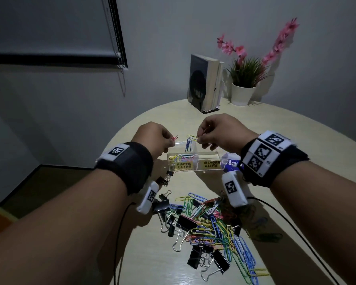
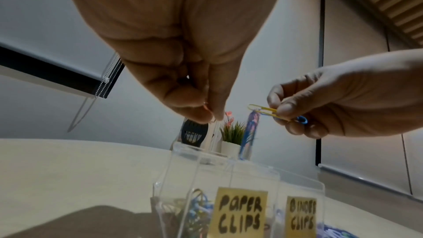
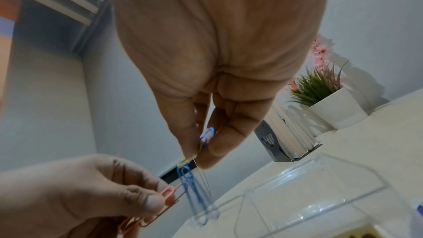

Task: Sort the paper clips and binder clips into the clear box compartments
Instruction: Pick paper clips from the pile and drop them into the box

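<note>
The clear box (image 1: 206,161) stands mid-table with two compartments labelled "paper clips" and "binder clips"; several coloured clips lie in the left one. Above its left end my left hand (image 1: 172,141) pinches a pink paper clip (image 1: 175,138), which also shows in the right wrist view (image 3: 165,195). My right hand (image 1: 198,138) pinches a yellow paper clip (image 2: 263,110) over the box's middle. Blue paper clips (image 3: 192,185) dangle from the yellow one, down into the box. A mixed pile of paper clips and black binder clips (image 1: 210,223) lies near me.
Books in a black bookend (image 1: 206,85) and a white potted plant (image 1: 243,87) stand at the far edge of the round table (image 1: 296,124). A blue and white packet (image 1: 230,161) lies right of the box. A cable (image 1: 292,229) trails from my right wrist.
</note>
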